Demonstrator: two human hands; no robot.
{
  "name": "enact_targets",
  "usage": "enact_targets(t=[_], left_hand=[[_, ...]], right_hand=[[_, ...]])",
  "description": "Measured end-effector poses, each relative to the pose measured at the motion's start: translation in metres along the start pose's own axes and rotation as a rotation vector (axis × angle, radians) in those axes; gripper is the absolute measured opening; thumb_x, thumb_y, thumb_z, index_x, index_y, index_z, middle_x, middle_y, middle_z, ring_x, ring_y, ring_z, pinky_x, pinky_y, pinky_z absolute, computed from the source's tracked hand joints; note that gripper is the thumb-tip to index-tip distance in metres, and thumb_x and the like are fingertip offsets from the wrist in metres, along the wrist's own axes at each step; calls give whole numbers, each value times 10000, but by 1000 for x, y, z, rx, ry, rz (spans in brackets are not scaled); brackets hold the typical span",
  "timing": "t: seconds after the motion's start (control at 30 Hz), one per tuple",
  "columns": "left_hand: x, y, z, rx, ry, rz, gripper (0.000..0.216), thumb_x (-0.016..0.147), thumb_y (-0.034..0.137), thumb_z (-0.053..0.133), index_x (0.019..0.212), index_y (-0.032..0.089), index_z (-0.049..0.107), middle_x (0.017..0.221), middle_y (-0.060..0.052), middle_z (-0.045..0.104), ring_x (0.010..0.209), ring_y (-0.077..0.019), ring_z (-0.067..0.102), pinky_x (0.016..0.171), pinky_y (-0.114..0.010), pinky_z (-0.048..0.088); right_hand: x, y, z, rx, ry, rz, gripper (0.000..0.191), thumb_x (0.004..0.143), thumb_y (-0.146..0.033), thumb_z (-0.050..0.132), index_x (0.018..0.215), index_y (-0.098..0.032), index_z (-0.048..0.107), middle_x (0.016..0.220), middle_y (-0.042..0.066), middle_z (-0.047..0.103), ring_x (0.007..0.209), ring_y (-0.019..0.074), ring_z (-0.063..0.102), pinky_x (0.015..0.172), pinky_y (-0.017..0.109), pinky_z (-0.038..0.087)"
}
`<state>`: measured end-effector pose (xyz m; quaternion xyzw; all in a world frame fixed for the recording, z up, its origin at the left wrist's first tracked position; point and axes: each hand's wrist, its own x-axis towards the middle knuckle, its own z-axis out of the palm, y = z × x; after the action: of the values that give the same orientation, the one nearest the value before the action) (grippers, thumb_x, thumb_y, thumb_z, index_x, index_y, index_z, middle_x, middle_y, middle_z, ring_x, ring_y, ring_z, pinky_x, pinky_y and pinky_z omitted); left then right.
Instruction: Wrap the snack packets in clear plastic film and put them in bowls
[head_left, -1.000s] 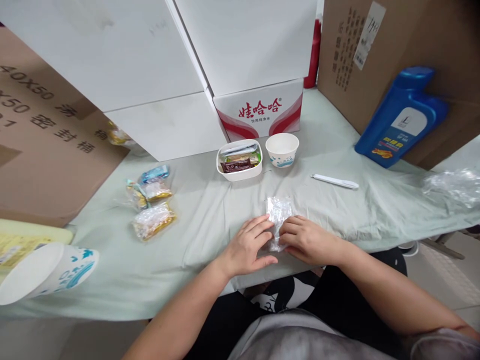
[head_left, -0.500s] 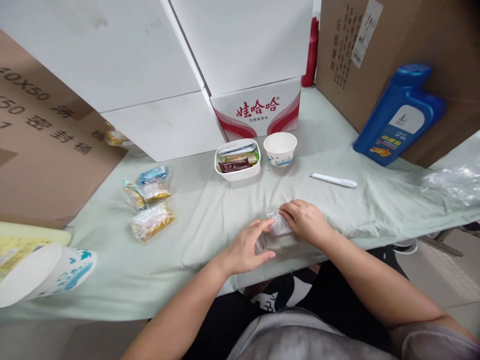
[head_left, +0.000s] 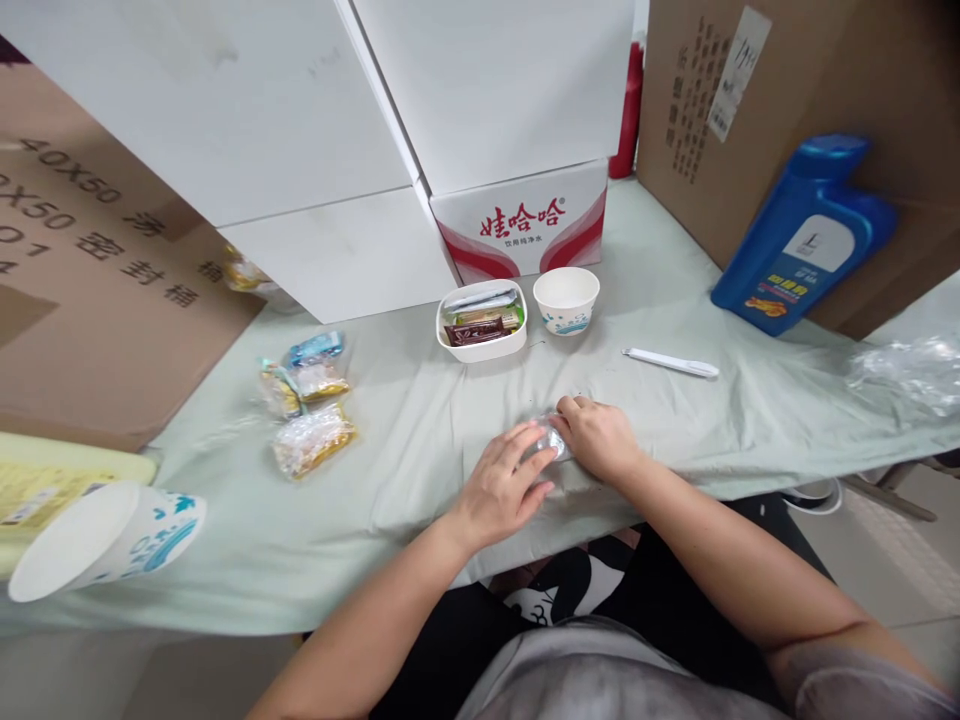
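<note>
A small clear plastic bag (head_left: 553, 440) lies on the cloth near the table's front edge, partly covered by my hands. My left hand (head_left: 504, 482) rests over its left side, fingers stretched out and slightly apart, fingertips touching the plastic. Curled fingers of my right hand (head_left: 600, 432) pinch the bag's right side. What the bag contains, if anything, is hard to make out. Beyond my hands stands a white tub (head_left: 484, 352) holding several wrapped packets, among them a dark brown one (head_left: 477, 332). Right beside it is a paper bowl (head_left: 567, 300) with a blue pattern.
A white utility knife (head_left: 670, 363) lies to the right. Several plastic-wrapped packets (head_left: 313, 440) sit at left, with a large paper cup (head_left: 112, 540) tipped over nearer me. White boxes (head_left: 525, 220), cardboard cartons (head_left: 105, 260) and a blue bottle (head_left: 806, 235) border the table.
My left hand has moved up and over the bag, its fingers now closer together. My right hand has shifted slightly left. The view has moved a little.
</note>
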<state>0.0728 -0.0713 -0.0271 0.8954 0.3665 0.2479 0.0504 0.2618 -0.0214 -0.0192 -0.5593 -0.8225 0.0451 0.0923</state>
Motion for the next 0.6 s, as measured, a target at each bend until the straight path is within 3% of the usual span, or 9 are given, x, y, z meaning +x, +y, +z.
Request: enact_targets(t=[0.1,0.2,0.3,0.37,0.43,0.5,0.6], left_hand=[[1,-4,1,21,-164,37,387,902,295,585,1270,187,538,1355,-134,539,1342,-310,439,1102,-536,380],[1,-7,1,21,-219,19,401,908,302,583,1289,195,519,1375,-125,535,1354,-297,434,1114,-528,365],[0,-8,1,16,-211,29,412,910,312,576,1296,183,514,1379,-138,530,1363,-302,422,1111,-526,367],[0,-7,1,19,-197,38,421,906,314,578,1295,168,512,1358,-150,539,1338,-307,447,1102,-533,378],[0,-5,1,14,-159,31,400,900,303,577,1270,163,522,1316,-149,560,1291,-300,493,1090,-532,398],[-1,-4,1,-15,-87,6,337,892,278,575,1207,162,548,1279,-145,570,1259,-283,519,1073,-506,432],[-3,-5,0,-65,20,-55,235,873,221,572,1099,160,575,1238,-143,576,1227,-263,538,1018,-446,495]], right_hand=[[3,15,-2,-6,62,72,249,972,-363,458,991,-172,617,902,128,692,784,234,665,636,307,448],[4,37,-7,-7,249,134,193,938,-293,508,950,-164,651,912,149,682,864,269,641,732,360,490],[-3,43,-9,158,377,-69,236,954,-274,478,1036,-168,672,1056,150,679,1044,278,604,902,416,487],[-11,35,-6,262,292,-324,335,969,-350,470,1195,-163,632,1257,145,628,1231,274,523,1025,443,432],[-19,24,2,270,131,-498,549,949,-479,492,1373,-131,508,1422,165,514,1375,290,390,1104,500,351],[-23,15,9,231,14,-539,720,924,-548,506,1469,-97,375,1493,193,421,1429,306,303,1132,547,292],[-27,12,14,204,-3,-496,596,959,-411,500,1460,-105,398,1497,185,416,1421,298,325,1130,548,304]])
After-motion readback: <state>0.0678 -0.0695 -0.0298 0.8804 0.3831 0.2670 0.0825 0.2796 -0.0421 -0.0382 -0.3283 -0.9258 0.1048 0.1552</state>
